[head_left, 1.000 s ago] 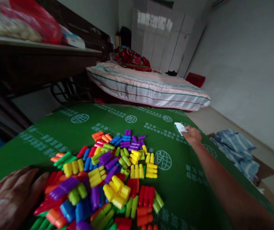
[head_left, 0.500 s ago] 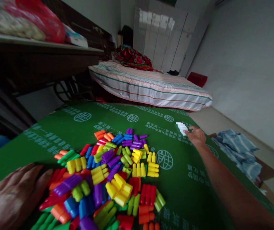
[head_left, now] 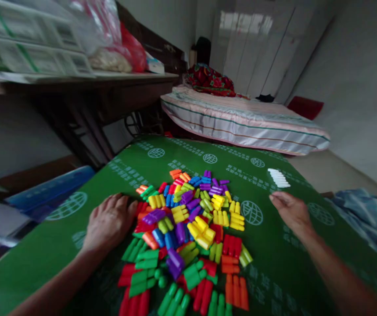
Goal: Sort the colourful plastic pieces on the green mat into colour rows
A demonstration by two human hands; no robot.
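Observation:
A pile of colourful plastic building blocks shaped like joined rounded tubes [head_left: 181, 215] is spread over the green tabletop. My left hand [head_left: 109, 221] lies palm down at the pile's left side, fingers extended, fingertips next to the red blocks; nothing shows in its grip. To the right of the pile is my right hand [head_left: 292, 213], its fingers loosely extended, with nothing visible in them. Just beyond its fingertips, apart from them, a row of white blocks [head_left: 278, 177] lies on the table. Part of the right-hand fingers is hidden by the hand itself.
The green table covering [head_left: 263, 245] carries white globe prints. A bed [head_left: 241, 118] stands behind it. On the left is a dark desk [head_left: 135, 81] with bags and boxes on top. A blue striped cloth [head_left: 366, 219] lies to the right.
My right hand has drawn back from the white blocks, which stay on the table. The camera view has shifted left and shows more of the near blocks. My left hand stays beside the pile.

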